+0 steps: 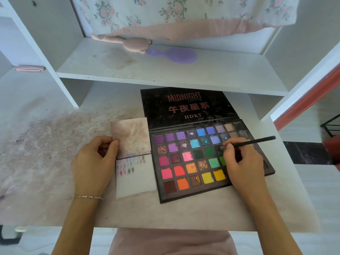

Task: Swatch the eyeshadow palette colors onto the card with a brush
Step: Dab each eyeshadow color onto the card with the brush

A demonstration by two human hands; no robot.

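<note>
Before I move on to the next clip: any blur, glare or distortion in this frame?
Head view: even, soft daylight, no harsh glare; wide-angle bending curves the shelf edges; palette pans and card swatches read clearly; the brush tip is slightly soft; the frame corners smear.

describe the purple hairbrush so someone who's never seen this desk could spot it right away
Start at the open eyeshadow palette on the desk, then look up to the white shelf above it. The purple hairbrush lies flat there, beside a pink brush; it alone is lilac with a rounded head.
</note>
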